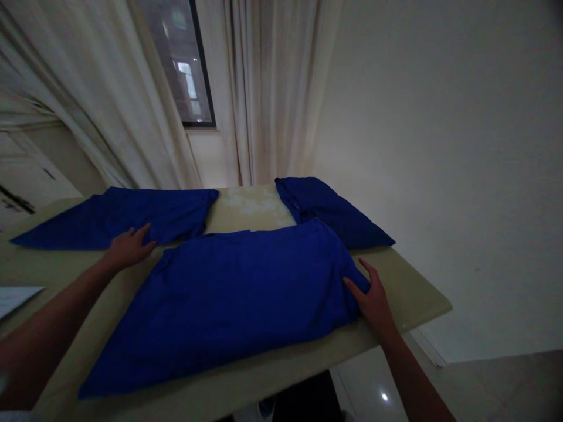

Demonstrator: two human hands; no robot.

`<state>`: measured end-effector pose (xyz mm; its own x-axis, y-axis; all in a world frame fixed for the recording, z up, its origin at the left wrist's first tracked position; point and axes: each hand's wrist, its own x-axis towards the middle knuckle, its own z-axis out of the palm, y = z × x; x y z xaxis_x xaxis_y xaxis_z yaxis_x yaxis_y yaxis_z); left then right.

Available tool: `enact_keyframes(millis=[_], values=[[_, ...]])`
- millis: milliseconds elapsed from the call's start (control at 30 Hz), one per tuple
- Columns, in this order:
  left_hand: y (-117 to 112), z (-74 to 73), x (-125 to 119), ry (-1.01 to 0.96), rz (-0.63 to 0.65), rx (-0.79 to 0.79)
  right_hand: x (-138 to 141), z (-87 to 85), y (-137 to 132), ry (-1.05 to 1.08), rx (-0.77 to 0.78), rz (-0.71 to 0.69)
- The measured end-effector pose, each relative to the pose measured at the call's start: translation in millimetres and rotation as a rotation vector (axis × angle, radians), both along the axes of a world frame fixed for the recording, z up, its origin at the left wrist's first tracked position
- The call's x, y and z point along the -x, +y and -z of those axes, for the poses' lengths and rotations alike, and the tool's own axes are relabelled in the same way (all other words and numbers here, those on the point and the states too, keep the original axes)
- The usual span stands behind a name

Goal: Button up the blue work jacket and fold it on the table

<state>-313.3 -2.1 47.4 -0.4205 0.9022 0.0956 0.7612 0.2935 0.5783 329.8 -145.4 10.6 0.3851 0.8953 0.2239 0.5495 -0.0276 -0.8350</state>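
A folded piece of blue cloth lies flat across the near part of the table, its exact kind of garment unclear. My right hand is at its right end, thumb and fingers apart around the cloth's edge. On the left, my left hand reaches over the near edge of a second folded blue cloth, fingers spread and holding nothing. Whether its fingertips touch that cloth I cannot tell. A third folded blue cloth rests at the back right, partly behind the near one.
The pale yellowish table has its right corner close to a white wall. Beige curtains hang behind it beside a window. A white sheet lies at the left edge. Below is a shiny tiled floor.
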Motion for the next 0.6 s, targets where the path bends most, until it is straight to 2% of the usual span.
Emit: enact_keyframes(millis=[67, 133, 200, 267, 333, 367, 433, 500, 533, 600], values=[[-27, -3.5, -27, -0.029, 0.057, 0.080, -3, 2.0, 0, -0.002, -0.060, -0.017], [-54, -7.4, -52, -0.185, 0.065, 0.109, -13, 1.4, 1, 0.041, -0.071, -0.091], [-77, -14.3, -68, -0.392, 0.046, 0.114, -27, -2.7, 6, 0.150, 0.038, -0.235], [-92, -23.6, -77, -0.631, 0.015, 0.134, -38, -9.8, 15, 0.315, 0.232, -0.362], [-99, -31.8, -82, -0.848, 0.007, 0.236, -38, -18.7, 28, 0.412, 0.358, -0.347], [-100, -34.5, -85, -0.915, 0.008, 0.306, -33, -23.4, 35, 0.394, 0.358, -0.307], [-99, -37.5, -91, -0.952, 0.012, 0.424, -19, -33.3, 48, 0.251, 0.251, -0.275], [-96, -40.7, -99, -0.928, 0.011, 0.449, -3, -45.5, 58, 0.085, 0.080, -0.363], [-94, -44.0, -102, -0.912, 0.005, 0.416, 2, -53.1, 62, 0.024, 0.000, -0.423], [-89, -55.9, -105, -0.869, -0.018, 0.229, 6, -71.1, 71, -0.059, -0.131, -0.496]])
